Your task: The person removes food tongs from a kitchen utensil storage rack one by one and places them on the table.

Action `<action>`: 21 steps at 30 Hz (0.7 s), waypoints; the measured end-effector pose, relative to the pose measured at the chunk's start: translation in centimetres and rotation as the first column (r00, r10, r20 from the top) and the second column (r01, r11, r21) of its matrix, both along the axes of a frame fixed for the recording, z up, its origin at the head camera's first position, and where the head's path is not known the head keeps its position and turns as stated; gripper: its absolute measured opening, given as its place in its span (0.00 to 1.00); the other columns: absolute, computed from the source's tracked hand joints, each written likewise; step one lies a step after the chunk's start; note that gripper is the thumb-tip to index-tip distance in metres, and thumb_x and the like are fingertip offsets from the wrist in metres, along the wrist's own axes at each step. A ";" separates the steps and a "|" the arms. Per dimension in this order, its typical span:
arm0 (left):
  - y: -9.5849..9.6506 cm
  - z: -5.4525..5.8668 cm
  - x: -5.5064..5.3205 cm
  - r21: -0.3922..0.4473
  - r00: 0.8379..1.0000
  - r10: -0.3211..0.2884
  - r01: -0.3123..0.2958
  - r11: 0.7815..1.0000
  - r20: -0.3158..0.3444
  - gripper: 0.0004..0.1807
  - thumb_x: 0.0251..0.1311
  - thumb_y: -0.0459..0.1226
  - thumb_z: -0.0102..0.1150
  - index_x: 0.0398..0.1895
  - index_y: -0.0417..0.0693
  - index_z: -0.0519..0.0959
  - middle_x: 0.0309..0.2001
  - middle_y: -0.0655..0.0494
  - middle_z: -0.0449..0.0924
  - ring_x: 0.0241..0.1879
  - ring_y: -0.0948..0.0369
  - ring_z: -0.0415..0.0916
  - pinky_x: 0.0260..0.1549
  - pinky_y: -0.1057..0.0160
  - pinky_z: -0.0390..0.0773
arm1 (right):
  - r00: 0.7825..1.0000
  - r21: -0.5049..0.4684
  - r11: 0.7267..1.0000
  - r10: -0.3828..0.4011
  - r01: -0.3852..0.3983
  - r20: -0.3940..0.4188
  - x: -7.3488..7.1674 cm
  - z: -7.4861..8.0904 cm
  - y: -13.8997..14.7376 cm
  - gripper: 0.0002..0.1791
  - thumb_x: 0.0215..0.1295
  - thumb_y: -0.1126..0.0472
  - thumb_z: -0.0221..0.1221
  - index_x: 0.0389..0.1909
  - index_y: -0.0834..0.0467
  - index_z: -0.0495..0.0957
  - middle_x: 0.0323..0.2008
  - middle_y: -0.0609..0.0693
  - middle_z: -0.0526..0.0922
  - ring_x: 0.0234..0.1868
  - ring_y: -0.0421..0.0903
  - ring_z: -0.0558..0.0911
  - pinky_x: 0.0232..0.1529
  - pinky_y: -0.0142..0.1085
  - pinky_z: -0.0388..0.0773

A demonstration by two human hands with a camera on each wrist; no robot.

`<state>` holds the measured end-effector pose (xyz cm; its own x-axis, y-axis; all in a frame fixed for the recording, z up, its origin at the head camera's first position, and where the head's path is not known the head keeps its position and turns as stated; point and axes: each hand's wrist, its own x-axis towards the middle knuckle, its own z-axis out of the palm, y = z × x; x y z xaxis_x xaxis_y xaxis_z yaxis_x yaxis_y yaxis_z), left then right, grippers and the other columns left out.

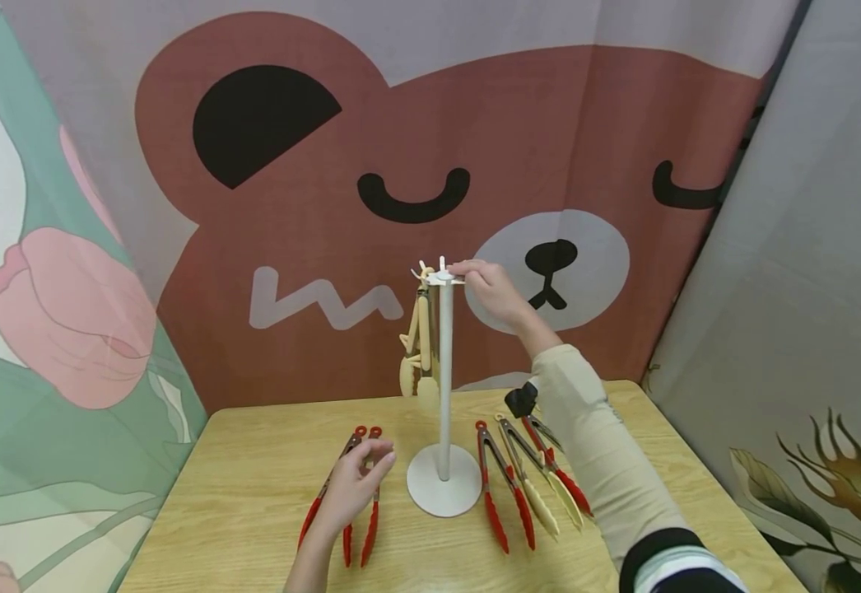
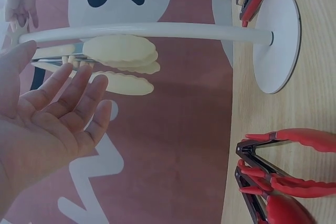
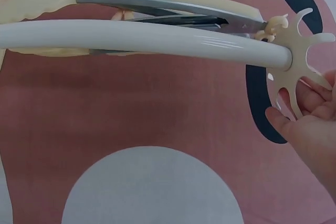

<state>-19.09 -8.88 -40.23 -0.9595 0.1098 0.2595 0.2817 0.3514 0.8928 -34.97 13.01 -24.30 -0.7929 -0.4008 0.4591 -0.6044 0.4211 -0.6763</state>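
A white hook stand (image 1: 445, 379) rises from a round base on the table. My right hand (image 1: 500, 292) is at its top, the thumb and fingers pinching one prong of the hook ring (image 3: 300, 59) in the right wrist view. Cream-tipped tongs (image 1: 423, 338) hang from a hook on the left side, heads down. My left hand (image 1: 352, 486) hovers left of the pole with loosely bent fingers and nothing in them. It partly hides two red-tipped tongs (image 1: 371, 527) lying on the table.
Right of the base lie red-tipped tongs (image 1: 495, 527), cream-tipped tongs (image 1: 540, 504) and another red-tipped pair (image 1: 577, 492), partly covered by the right sleeve (image 1: 593, 436). A bear-printed curtain (image 1: 290, 222) hangs behind the wooden table (image 1: 238, 494).
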 end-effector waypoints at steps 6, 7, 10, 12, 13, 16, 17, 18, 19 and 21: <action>-0.1 0.0 0.1 -0.005 1.000 0.002 -0.001 1.000 0.007 0.12 0.60 0.32 0.52 0.43 0.33 0.75 0.39 0.44 0.76 0.40 0.49 0.72 0.33 0.67 0.72 | 0.999 -0.021 0.999 0.037 -0.036 0.021 0.3 0.4 -0.2 0.21 0.65 0.71 0.33 0.51 0.73 0.71 0.54 0.64 0.70 0.62 0.55 0.60 0.60 0.41 0.55; -0.1 -0.1 0.0 -0.003 1.000 0.000 0.000 1.000 0.002 0.12 0.60 0.32 0.52 0.43 0.33 0.75 0.39 0.44 0.76 0.40 0.50 0.72 0.33 0.66 0.72 | 0.999 -0.020 0.999 0.038 -0.038 0.020 -0.3 0.1 -0.1 0.21 0.65 0.70 0.33 0.51 0.71 0.71 0.54 0.63 0.70 0.62 0.54 0.60 0.60 0.40 0.55; -0.4 -1.3 -0.7 0.003 1.000 0.004 -0.004 1.000 -0.004 0.12 0.59 0.34 0.53 0.43 0.35 0.75 0.38 0.48 0.77 0.39 0.52 0.73 0.33 0.65 0.73 | 0.999 -0.018 0.999 0.038 -0.037 0.021 -1.5 -0.5 0.2 0.22 0.66 0.68 0.33 0.51 0.68 0.72 0.54 0.60 0.71 0.62 0.51 0.60 0.60 0.38 0.55; -0.6 -2.2 -1.1 0.004 1.000 0.006 -0.005 1.000 -0.011 0.12 0.59 0.35 0.53 0.43 0.37 0.76 0.38 0.50 0.77 0.39 0.54 0.73 0.33 0.64 0.73 | 0.999 -0.025 0.999 0.037 -0.036 0.022 -1.5 -0.5 0.1 0.22 0.66 0.67 0.33 0.51 0.68 0.72 0.54 0.59 0.72 0.62 0.49 0.61 0.60 0.38 0.56; -0.7 -2.6 -1.4 0.004 1.000 0.008 -0.008 1.000 -0.011 0.13 0.59 0.37 0.54 0.43 0.38 0.76 0.38 0.52 0.77 0.39 0.56 0.73 0.33 0.64 0.73 | 0.999 -0.032 0.999 0.040 -0.039 0.020 -1.5 -0.6 0.1 0.22 0.65 0.67 0.33 0.51 0.68 0.72 0.53 0.59 0.72 0.61 0.49 0.62 0.59 0.38 0.57; -1.0 -3.4 -1.7 0.003 1.000 0.007 -0.007 1.000 -0.016 0.14 0.59 0.40 0.54 0.43 0.39 0.76 0.38 0.53 0.77 0.39 0.57 0.73 0.33 0.64 0.73 | 0.999 -0.062 0.997 0.046 -0.044 0.028 -1.4 -0.6 0.0 0.22 0.67 0.66 0.34 0.51 0.70 0.72 0.53 0.60 0.73 0.59 0.51 0.65 0.58 0.40 0.59; -1.0 -3.6 -1.8 0.005 1.000 0.004 -0.004 1.000 -0.017 0.15 0.59 0.40 0.54 0.44 0.39 0.76 0.38 0.53 0.77 0.39 0.57 0.73 0.33 0.64 0.73 | 0.998 -0.075 0.996 0.041 -0.038 0.039 -1.3 -0.6 -0.1 0.21 0.67 0.65 0.36 0.51 0.69 0.72 0.52 0.60 0.73 0.58 0.51 0.66 0.58 0.41 0.59; -1.0 -3.7 -1.8 0.009 1.000 0.003 -0.003 1.000 -0.016 0.15 0.59 0.40 0.54 0.44 0.39 0.76 0.38 0.53 0.77 0.39 0.58 0.73 0.33 0.64 0.73 | 0.998 -0.086 0.996 0.034 -0.030 0.047 -1.2 -0.6 -0.1 0.20 0.68 0.64 0.38 0.51 0.70 0.72 0.52 0.61 0.73 0.57 0.52 0.67 0.57 0.42 0.60; -1.0 -3.7 -1.8 0.007 1.000 0.004 -0.004 1.000 -0.014 0.15 0.59 0.40 0.54 0.44 0.39 0.76 0.38 0.53 0.77 0.38 0.58 0.73 0.33 0.65 0.73 | 0.998 -0.090 0.996 0.022 -0.017 0.058 -1.1 -0.6 -0.2 0.20 0.68 0.62 0.40 0.50 0.69 0.73 0.52 0.61 0.73 0.56 0.52 0.68 0.56 0.43 0.61; -1.0 -3.6 -1.7 0.000 1.000 0.007 -0.007 1.000 -0.008 0.14 0.59 0.39 0.54 0.44 0.39 0.76 0.38 0.53 0.77 0.38 0.58 0.73 0.33 0.65 0.73 | 0.997 -0.084 0.996 -0.010 0.016 0.077 -1.0 -0.7 -0.5 0.20 0.66 0.58 0.47 0.51 0.67 0.73 0.52 0.60 0.72 0.55 0.52 0.68 0.54 0.44 0.64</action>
<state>-20.77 -9.86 -43.78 -0.9580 0.1033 0.2675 0.2868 0.3529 0.8906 -35.99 12.53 -24.99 -0.8318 -0.3525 0.4288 -0.5445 0.3677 -0.7539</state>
